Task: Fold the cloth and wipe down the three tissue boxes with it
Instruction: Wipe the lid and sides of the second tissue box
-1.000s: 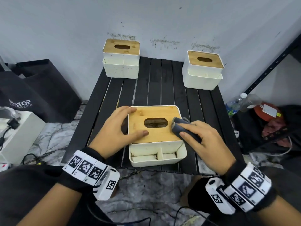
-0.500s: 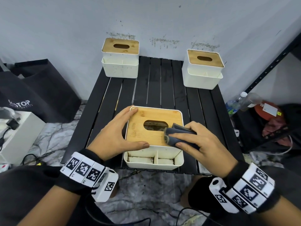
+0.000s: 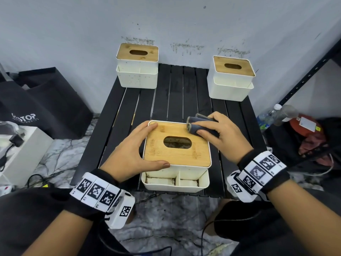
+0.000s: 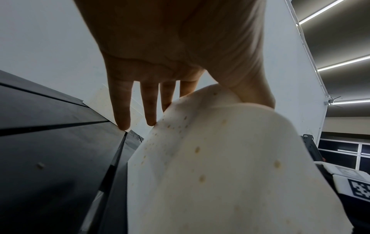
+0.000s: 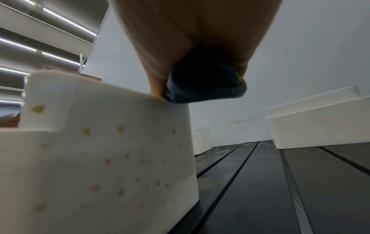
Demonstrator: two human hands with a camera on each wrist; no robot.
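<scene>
A white tissue box with a bamboo lid [image 3: 177, 154] stands at the near edge of the black slatted table [image 3: 177, 93]; its speckled side [image 5: 100, 158] fills the right wrist view. My left hand [image 3: 136, 150] holds the box's left side [image 4: 220, 158], thumb along the front rim, fingers [image 4: 122, 110] straight along the far corner. My right hand [image 3: 219, 133] grips a folded dark blue cloth [image 3: 198, 124] and presses it on the lid's far right corner; the cloth [image 5: 204, 82] shows bunched under the palm. Two more tissue boxes stand at the back left [image 3: 137, 65] and back right [image 3: 231, 78].
A wall rises right behind the table. A black bag [image 3: 42, 104] and a white box [image 3: 22, 154] sit on the floor at the left. At the right are a black shelf frame [image 3: 304, 76], a plastic bottle [image 3: 273, 115] and cables.
My right hand has slid the cloth from the lid's near right area up to its far right corner. The box has turned slightly under my left hand.
</scene>
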